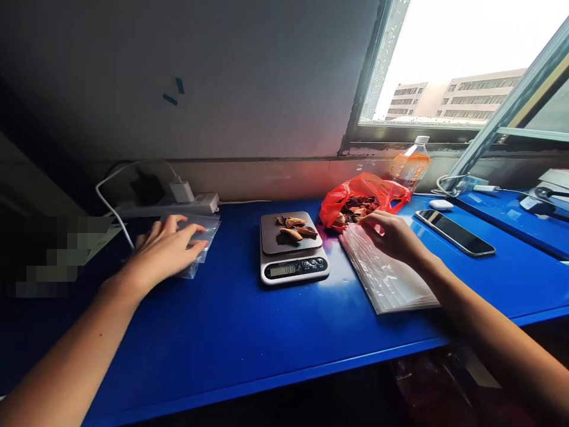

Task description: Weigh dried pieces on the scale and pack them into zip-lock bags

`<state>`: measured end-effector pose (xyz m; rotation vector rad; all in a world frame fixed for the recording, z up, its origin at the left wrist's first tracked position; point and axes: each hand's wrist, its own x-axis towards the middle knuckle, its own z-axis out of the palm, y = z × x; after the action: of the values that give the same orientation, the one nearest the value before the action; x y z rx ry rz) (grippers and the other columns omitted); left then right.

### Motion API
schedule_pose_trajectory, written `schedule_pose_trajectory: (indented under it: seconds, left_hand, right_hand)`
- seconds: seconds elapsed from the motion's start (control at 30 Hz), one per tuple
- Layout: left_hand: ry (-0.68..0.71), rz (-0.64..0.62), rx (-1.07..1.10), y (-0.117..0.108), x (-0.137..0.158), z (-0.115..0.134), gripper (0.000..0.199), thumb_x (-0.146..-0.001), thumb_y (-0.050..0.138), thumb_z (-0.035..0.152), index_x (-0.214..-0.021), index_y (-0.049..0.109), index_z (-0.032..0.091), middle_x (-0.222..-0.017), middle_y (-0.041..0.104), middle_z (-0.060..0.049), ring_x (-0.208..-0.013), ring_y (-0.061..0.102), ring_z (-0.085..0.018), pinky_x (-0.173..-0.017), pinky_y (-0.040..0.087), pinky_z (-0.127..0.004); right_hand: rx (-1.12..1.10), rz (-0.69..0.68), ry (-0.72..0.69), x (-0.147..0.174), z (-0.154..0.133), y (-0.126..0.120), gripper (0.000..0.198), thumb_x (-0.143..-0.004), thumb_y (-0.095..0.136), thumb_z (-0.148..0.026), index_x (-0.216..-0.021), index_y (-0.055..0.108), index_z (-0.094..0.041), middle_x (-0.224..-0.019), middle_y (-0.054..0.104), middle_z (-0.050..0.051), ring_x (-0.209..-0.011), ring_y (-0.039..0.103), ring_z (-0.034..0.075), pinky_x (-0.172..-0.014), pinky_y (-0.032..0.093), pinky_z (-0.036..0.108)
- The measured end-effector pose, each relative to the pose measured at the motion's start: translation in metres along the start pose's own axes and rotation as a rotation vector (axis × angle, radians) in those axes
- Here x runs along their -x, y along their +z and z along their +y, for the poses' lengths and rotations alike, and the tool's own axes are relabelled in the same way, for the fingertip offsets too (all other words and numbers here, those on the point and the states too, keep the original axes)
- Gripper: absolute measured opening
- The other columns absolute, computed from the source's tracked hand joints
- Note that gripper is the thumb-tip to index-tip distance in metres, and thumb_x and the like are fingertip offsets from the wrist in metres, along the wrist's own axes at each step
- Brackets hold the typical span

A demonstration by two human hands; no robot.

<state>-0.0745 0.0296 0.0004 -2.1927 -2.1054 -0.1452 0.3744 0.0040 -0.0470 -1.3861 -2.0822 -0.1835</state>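
Note:
My left hand [171, 248] has its fingers spread over clear plastic bags [208, 230] lying on the blue table, and grips nothing I can see. My right hand [392, 236] reaches to the front edge of a red plastic bag [340, 198]. Its fingers are pinched together by the dried brown pieces [358, 209] inside; whatever is between them is hidden. Between my hands sits a white digital kitchen scale [294, 270] with its display lit. Several dried brown pieces [291, 235] rest on its metal plate. Below my right hand lies a stack of clear plastic sleeves [386, 284].
A phone [456, 232] and a white earbud case [440, 205] lie at the right. Behind the red bag stands a bottle of orange drink [411, 163]. A power strip [202, 203] with a charger [181, 191] and white cable runs along the wall. The table's front edge [284, 379] is near me.

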Motion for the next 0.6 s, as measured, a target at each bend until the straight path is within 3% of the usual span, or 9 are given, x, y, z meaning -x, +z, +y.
schedule_pose_trajectory:
  seconds: [0.07,0.13,0.23,0.37,0.47,0.6]
  left_hand:
    - [-0.003,-0.082,-0.032,-0.007,-0.001,-0.003,0.037,-0.092,0.045,0.038,-0.121,0.064,0.028,-0.151,0.037,-0.009,-0.136,0.036,-0.038,-0.105,0.034,-0.061]
    - [0.019,-0.115,-0.047,-0.013,0.000,-0.003,0.034,-0.092,0.043,0.031,-0.117,0.066,0.031,-0.148,0.044,-0.004,-0.138,0.034,-0.033,-0.108,0.031,-0.058]
    - [0.062,-0.029,-0.013,-0.017,0.001,0.001,0.034,-0.092,0.039,0.029,-0.113,0.066,0.028,-0.137,0.056,-0.004,-0.135,0.037,-0.030,-0.111,0.029,-0.055]
    - [0.094,0.051,0.057,-0.016,0.005,0.013,0.035,-0.091,0.039,0.030,-0.113,0.066,0.025,-0.134,0.059,-0.006,-0.133,0.040,-0.030,-0.110,0.030,-0.053]
    - [0.105,0.078,0.095,-0.017,0.008,0.022,0.034,-0.091,0.040,0.028,-0.110,0.067,0.024,-0.131,0.061,-0.006,-0.132,0.042,-0.029,-0.110,0.031,-0.051]
    - [0.154,0.107,0.150,-0.019,0.011,0.029,0.033,-0.090,0.041,0.028,-0.109,0.067,0.023,-0.129,0.062,-0.006,-0.128,0.047,-0.028,-0.110,0.031,-0.051]
  right_hand:
    - [-0.001,-0.039,-0.003,0.004,0.004,0.000,0.021,-0.086,0.048,-0.019,-0.091,0.069,-0.018,-0.087,0.070,0.009,-0.076,0.062,0.020,-0.070,0.048,0.033]
    - [0.005,-0.098,-0.001,0.005,0.007,-0.001,0.024,-0.085,0.047,-0.017,-0.095,0.068,-0.018,-0.091,0.069,0.011,-0.085,0.062,0.023,-0.075,0.049,0.035]
    - [0.032,-0.126,0.003,0.006,0.010,-0.003,0.023,-0.084,0.047,-0.016,-0.095,0.068,-0.017,-0.092,0.069,0.012,-0.089,0.060,0.025,-0.077,0.048,0.038]
    - [0.096,-0.067,0.018,0.006,0.018,-0.004,0.014,-0.083,0.052,-0.023,-0.085,0.065,-0.018,-0.089,0.066,0.012,-0.085,0.058,0.025,-0.077,0.046,0.038]
    - [0.116,-0.106,0.073,0.006,0.025,-0.002,0.014,-0.082,0.054,-0.029,-0.075,0.061,-0.019,-0.084,0.064,0.011,-0.080,0.057,0.024,-0.074,0.045,0.037]
    - [0.110,-0.169,0.170,0.007,0.033,0.001,0.015,-0.080,0.054,-0.033,-0.082,0.059,-0.019,-0.084,0.064,0.010,-0.080,0.057,0.024,-0.071,0.044,0.036]
